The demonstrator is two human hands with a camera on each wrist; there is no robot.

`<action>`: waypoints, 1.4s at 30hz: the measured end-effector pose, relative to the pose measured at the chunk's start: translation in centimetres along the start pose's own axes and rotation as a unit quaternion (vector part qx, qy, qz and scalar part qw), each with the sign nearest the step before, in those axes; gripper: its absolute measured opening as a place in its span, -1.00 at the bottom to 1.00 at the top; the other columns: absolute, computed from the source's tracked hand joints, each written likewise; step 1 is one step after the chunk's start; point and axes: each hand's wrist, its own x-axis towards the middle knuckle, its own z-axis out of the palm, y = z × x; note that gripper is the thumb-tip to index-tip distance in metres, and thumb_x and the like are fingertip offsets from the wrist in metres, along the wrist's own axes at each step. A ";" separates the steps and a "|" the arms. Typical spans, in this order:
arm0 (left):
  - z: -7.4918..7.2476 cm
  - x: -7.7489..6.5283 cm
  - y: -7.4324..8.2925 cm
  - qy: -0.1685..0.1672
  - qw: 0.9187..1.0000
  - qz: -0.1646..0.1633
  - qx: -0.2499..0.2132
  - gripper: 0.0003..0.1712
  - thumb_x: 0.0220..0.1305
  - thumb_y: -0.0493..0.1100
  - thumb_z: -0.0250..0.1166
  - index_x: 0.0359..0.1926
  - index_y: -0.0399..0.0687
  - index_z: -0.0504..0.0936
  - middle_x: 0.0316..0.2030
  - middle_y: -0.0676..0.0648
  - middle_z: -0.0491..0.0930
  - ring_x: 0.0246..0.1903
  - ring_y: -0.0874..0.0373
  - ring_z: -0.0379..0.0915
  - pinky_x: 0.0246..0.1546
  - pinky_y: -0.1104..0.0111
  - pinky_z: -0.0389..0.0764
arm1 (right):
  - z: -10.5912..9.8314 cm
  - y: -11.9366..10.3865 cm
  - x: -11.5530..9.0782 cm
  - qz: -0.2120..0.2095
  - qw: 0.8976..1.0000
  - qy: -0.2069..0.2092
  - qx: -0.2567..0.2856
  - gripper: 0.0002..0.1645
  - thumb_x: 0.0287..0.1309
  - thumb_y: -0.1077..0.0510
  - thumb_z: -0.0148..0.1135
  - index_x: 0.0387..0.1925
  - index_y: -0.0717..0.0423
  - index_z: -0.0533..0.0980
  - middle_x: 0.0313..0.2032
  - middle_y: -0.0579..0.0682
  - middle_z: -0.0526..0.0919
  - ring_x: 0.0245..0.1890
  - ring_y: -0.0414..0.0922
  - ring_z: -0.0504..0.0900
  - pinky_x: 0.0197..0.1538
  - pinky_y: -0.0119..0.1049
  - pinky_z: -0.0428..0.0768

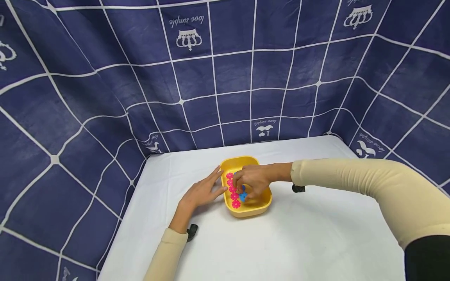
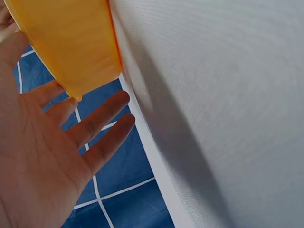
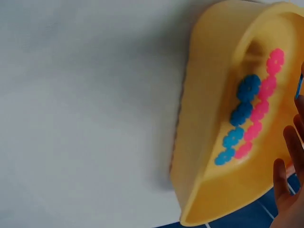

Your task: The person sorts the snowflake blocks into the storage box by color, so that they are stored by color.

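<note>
A yellow tray (image 1: 247,213) sits on the white table. In it lies a row of pink flower-shaped pieces (image 1: 234,196), and beside that a row of blue flower-shaped pieces (image 3: 240,113). My right hand (image 1: 252,178) reaches down into the tray and partly covers the blue row. At the edge of the right wrist view, its fingertips pinch a thin blue piece (image 3: 299,87), seen edge-on. With fingers spread, my left hand (image 1: 202,192) touches the tray's left side; in the left wrist view some fingers pass behind the tray wall.
The white table (image 1: 299,242) is backed by blue curtains (image 1: 232,74) with white grid lines on the left, back and right. Small black devices show at my left wrist (image 1: 192,232) and under my right forearm (image 1: 299,188).
</note>
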 end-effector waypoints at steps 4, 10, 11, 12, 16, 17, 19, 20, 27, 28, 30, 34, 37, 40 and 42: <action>-0.1 0.1 0.1 0.000 1.000 0.004 -0.002 -0.01 0.50 0.51 0.10 0.73 0.19 0.15 0.73 0.20 -0.08 0.40 -0.01 0.53 0.30 -0.09 0.59 | 1.0 0.3 0.0 -0.004 1.000 -0.009 -0.003 -0.66 0.27 -0.18 0.49 -0.12 -0.06 0.79 0.12 -0.17 0.67 0.19 -0.24 0.60 0.31 -0.17 0.55; -0.2 0.2 0.1 -0.004 1.000 0.001 0.002 -0.01 0.50 0.51 0.10 0.72 0.17 0.17 0.73 0.18 -0.07 0.41 -0.03 0.51 0.29 -0.09 0.60 | 2.1 0.5 0.3 -0.006 1.000 -0.020 -0.009 -0.67 0.29 -0.19 0.48 -0.13 -0.06 0.79 0.12 -0.18 0.64 0.20 -0.24 0.58 0.33 -0.20 0.52; -0.2 0.2 0.0 -0.004 1.000 0.000 0.002 -0.02 0.50 0.50 0.10 0.72 0.17 0.17 0.73 0.18 -0.07 0.41 -0.02 0.51 0.29 -0.09 0.60 | 2.3 0.6 0.4 -0.006 1.000 -0.024 -0.010 -0.67 0.30 -0.20 0.48 -0.13 -0.07 0.79 0.12 -0.18 0.64 0.20 -0.23 0.58 0.33 -0.20 0.51; -0.2 0.2 0.1 -0.004 1.000 0.001 0.002 -0.02 0.50 0.49 0.11 0.72 0.16 0.18 0.73 0.18 -0.07 0.41 -0.02 0.51 0.29 -0.09 0.60 | 2.5 0.6 0.4 -0.006 1.000 -0.028 -0.013 -0.67 0.30 -0.20 0.47 -0.13 -0.07 0.79 0.13 -0.18 0.64 0.21 -0.23 0.57 0.34 -0.20 0.50; -0.2 0.2 0.2 -0.003 1.000 0.004 0.000 -0.04 0.52 0.46 0.14 0.72 0.16 0.17 0.73 0.19 -0.08 0.42 -0.03 0.50 0.31 -0.10 0.59 | 3.0 0.8 0.4 -0.009 0.999 -0.030 -0.023 -0.67 0.31 -0.22 0.47 -0.15 -0.09 0.79 0.14 -0.17 0.63 0.22 -0.23 0.55 0.33 -0.20 0.50; -0.1 0.3 0.2 -0.003 1.000 0.004 0.001 -0.04 0.52 0.46 0.13 0.72 0.16 0.17 0.73 0.19 -0.08 0.43 -0.03 0.49 0.31 -0.10 0.58 | 3.2 0.9 0.4 -0.009 0.999 -0.028 -0.023 -0.67 0.30 -0.22 0.47 -0.15 -0.09 0.79 0.14 -0.17 0.63 0.22 -0.23 0.55 0.33 -0.20 0.50; -0.1 0.3 0.2 -0.004 1.000 0.002 0.000 -0.05 0.52 0.45 0.14 0.72 0.17 0.17 0.73 0.20 -0.09 0.44 -0.04 0.48 0.32 -0.11 0.58 | 3.4 1.0 0.4 -0.012 0.999 -0.022 -0.022 -0.68 0.29 -0.21 0.47 -0.16 -0.08 0.78 0.14 -0.16 0.62 0.21 -0.22 0.55 0.33 -0.19 0.50; -0.1 0.3 0.2 -0.004 1.000 0.001 0.001 -0.05 0.52 0.45 0.13 0.72 0.17 0.16 0.73 0.20 -0.09 0.45 -0.04 0.47 0.32 -0.12 0.57 | 3.5 1.1 0.5 -0.014 0.999 -0.020 -0.021 -0.68 0.30 -0.21 0.47 -0.16 -0.08 0.77 0.14 -0.16 0.62 0.21 -0.22 0.55 0.34 -0.20 0.50; -0.2 0.3 0.0 -0.008 1.000 -0.004 0.009 -0.05 0.53 0.44 0.14 0.73 0.17 0.16 0.74 0.20 -0.10 0.48 -0.06 0.43 0.33 -0.11 0.56 | 4.2 1.3 0.7 -0.026 0.999 -0.010 -0.025 -0.76 0.33 -0.17 0.46 -0.24 -0.13 0.74 0.20 -0.12 0.60 0.25 -0.18 0.53 0.40 -0.17 0.48; -0.2 0.4 0.0 -0.008 1.000 -0.005 0.011 -0.05 0.53 0.44 0.13 0.73 0.17 0.15 0.74 0.20 -0.11 0.48 -0.06 0.42 0.34 -0.11 0.56 | 4.2 1.3 0.7 -0.025 0.999 -0.007 -0.029 -0.76 0.33 -0.18 0.45 -0.24 -0.14 0.74 0.20 -0.12 0.60 0.26 -0.17 0.52 0.40 -0.16 0.48; -0.4 0.4 0.0 -0.007 1.000 -0.007 0.012 -0.05 0.53 0.44 0.13 0.73 0.18 0.14 0.74 0.20 -0.12 0.49 -0.05 0.41 0.34 -0.12 0.55 | 4.1 1.3 0.7 -0.021 0.999 -0.002 -0.035 -0.75 0.33 -0.19 0.45 -0.23 -0.14 0.73 0.20 -0.13 0.59 0.27 -0.17 0.51 0.39 -0.14 0.48; -0.5 0.5 0.0 -0.006 1.000 -0.010 0.008 -0.04 0.53 0.44 0.14 0.73 0.19 0.13 0.74 0.20 -0.13 0.50 -0.05 0.40 0.35 -0.13 0.54 | 4.0 1.4 0.8 -0.013 0.999 0.006 -0.037 -0.75 0.34 -0.19 0.46 -0.21 -0.15 0.74 0.21 -0.12 0.60 0.29 -0.18 0.51 0.38 -0.14 0.47; -0.5 0.4 0.0 -0.007 1.000 -0.011 0.006 -0.04 0.52 0.45 0.14 0.73 0.20 0.13 0.74 0.21 -0.13 0.49 -0.05 0.40 0.36 -0.13 0.54 | 4.1 1.4 0.9 -0.006 0.999 0.010 -0.032 -0.76 0.32 -0.18 0.47 -0.20 -0.16 0.74 0.21 -0.12 0.61 0.30 -0.17 0.51 0.38 -0.15 0.46; -0.3 0.4 0.0 -0.010 1.000 -0.008 0.006 -0.03 0.52 0.48 0.11 0.73 0.20 0.13 0.74 0.22 -0.12 0.49 -0.05 0.41 0.36 -0.12 0.54 | 4.3 1.4 1.0 0.003 0.999 0.013 -0.030 -0.76 0.32 -0.19 0.47 -0.19 -0.16 0.74 0.20 -0.14 0.61 0.29 -0.18 0.52 0.36 -0.15 0.47; -0.2 0.4 0.1 -0.010 1.000 -0.005 0.007 -0.03 0.52 0.48 0.10 0.73 0.18 0.14 0.74 0.20 -0.12 0.48 -0.06 0.42 0.35 -0.11 0.55 | 4.4 1.3 1.1 0.009 0.999 0.015 -0.033 -0.75 0.32 -0.20 0.47 -0.19 -0.18 0.74 0.19 -0.16 0.60 0.28 -0.19 0.52 0.35 -0.15 0.47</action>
